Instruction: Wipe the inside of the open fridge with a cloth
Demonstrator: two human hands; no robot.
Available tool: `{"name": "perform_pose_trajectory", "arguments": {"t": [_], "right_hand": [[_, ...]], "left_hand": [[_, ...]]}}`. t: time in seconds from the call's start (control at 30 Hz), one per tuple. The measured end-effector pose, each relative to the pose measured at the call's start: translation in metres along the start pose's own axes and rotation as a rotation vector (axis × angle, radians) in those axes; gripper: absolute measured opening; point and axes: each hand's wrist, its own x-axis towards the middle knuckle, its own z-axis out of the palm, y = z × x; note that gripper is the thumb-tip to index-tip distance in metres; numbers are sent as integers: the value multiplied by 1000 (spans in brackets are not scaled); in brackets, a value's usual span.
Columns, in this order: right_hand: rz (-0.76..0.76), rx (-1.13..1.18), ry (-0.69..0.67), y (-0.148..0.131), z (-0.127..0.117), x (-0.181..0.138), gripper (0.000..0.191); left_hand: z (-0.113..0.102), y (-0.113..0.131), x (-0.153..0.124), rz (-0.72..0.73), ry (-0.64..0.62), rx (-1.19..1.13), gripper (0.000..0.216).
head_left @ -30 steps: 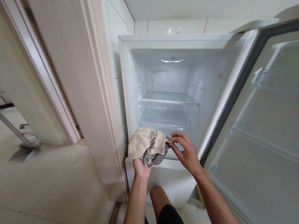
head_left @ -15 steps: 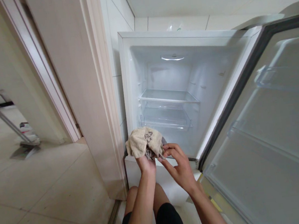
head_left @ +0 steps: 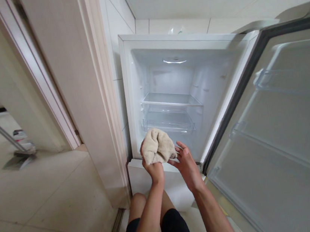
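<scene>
A bunched beige cloth (head_left: 158, 145) is held up in front of the open refrigerator (head_left: 129, 96). My left hand (head_left: 154, 171) grips it from below and the left side, with most of the fingers hidden behind the fabric. At the cloth's right edge is my right hand (head_left: 185, 161), its fingers apart and slightly curled; whether the fingertips touch the fabric I cannot tell. Behind the cloth are a glass shelf (head_left: 172, 98) and a clear plastic drawer (head_left: 170, 123) inside the refrigerator.
The refrigerator door (head_left: 280, 127) stands wide open on the right, with clear door racks. A wooden door frame (head_left: 96, 100) rises close on the left. Farther left, a long-handled dustpan (head_left: 19, 159) rests on the tiled floor (head_left: 50, 204).
The cloth has been turned over or refolded, so its dark-patterned side is mostly hidden. My right hand's fingers have come away from pinching its edge and spread. The view has shifted slightly right.
</scene>
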Motion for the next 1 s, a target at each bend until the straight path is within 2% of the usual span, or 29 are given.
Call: {"name": "perform_pose_trajectory", "arguments": {"t": [0.13, 0.23, 0.33, 0.43, 0.57, 0.67, 0.8, 0.9, 1.0], "right_hand": [[44, -132, -161, -10, -3, 7, 87], [20, -138, -271, -7, -1, 10, 87], [69, -90, -317, 0, 2, 10, 86], [92, -76, -286, 5, 2, 9, 85], [19, -78, -174, 7, 3, 10, 81], [-38, -53, -68, 6, 5, 13, 74], [-114, -20, 44, 6, 4, 16, 65], [-169, -30, 140, 9, 1, 18, 63], [-207, -64, 242, 14, -1, 20, 54]], "left_hand": [[-10, 8, -2, 241, -169, 63, 30], [-12, 20, -5, 321, -330, 77, 26], [-10, 31, -7, 427, -416, 125, 44], [-8, 36, -8, 550, -505, 242, 70], [-9, 40, -8, 475, -621, 353, 89], [-12, 48, -5, 418, -752, 355, 101], [-15, 64, 2, 310, -909, 255, 102], [-16, 70, 2, 236, -913, 176, 95], [-14, 66, -5, 194, -777, 209, 101]]}}
